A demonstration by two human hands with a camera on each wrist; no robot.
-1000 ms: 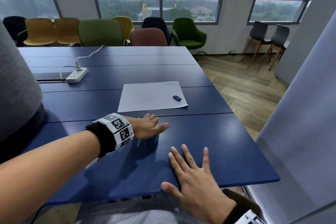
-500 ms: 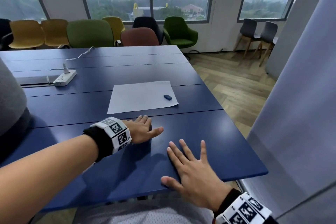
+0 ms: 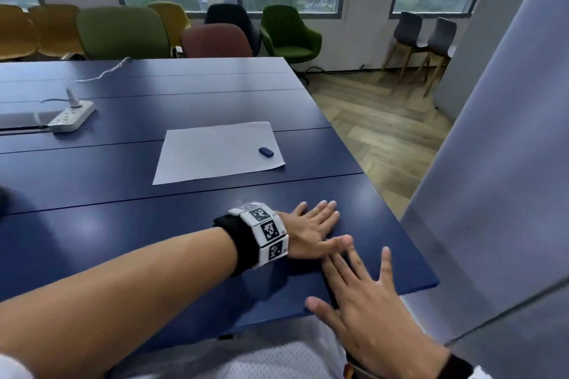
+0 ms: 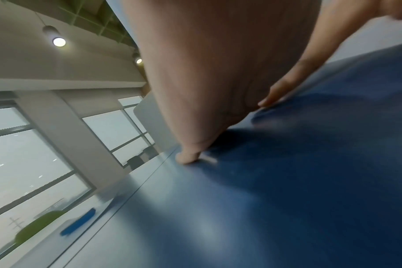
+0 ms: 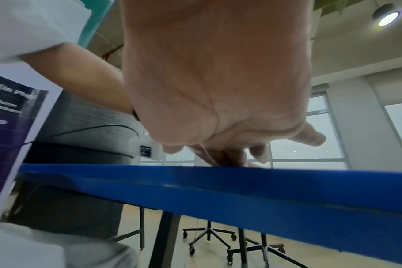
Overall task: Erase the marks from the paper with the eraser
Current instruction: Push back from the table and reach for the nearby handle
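Paper (image 3: 215,152) = landmark, flat on blue table (image 3: 154,224). Eraser (image 3: 266,152), small dark blue, lies on the paper nr its right edge; also seen blurred in left wrist view (image 4: 78,224). No marks legible on the sheet from here, too faint or too small to tell. Both hands on the near side of the paper, well apart from it, nr table edge. Left hand (image 3: 311,232) flat, fingers straight and spread, palm down, holds nothing. Right hand (image 3: 366,295) likewise wide, fingers splayed, empty; its fingertips sit just beside left thumb. Change vs 1 s ago: left hand has slid rightward, now closer to the right hand; fingers were looser then, flatter now. Paper and eraser unmoved rel. to each other. Meaning: task not begun, eraser not yet picked up. Likely next: a reach past the near edge of the paper to the eraser.
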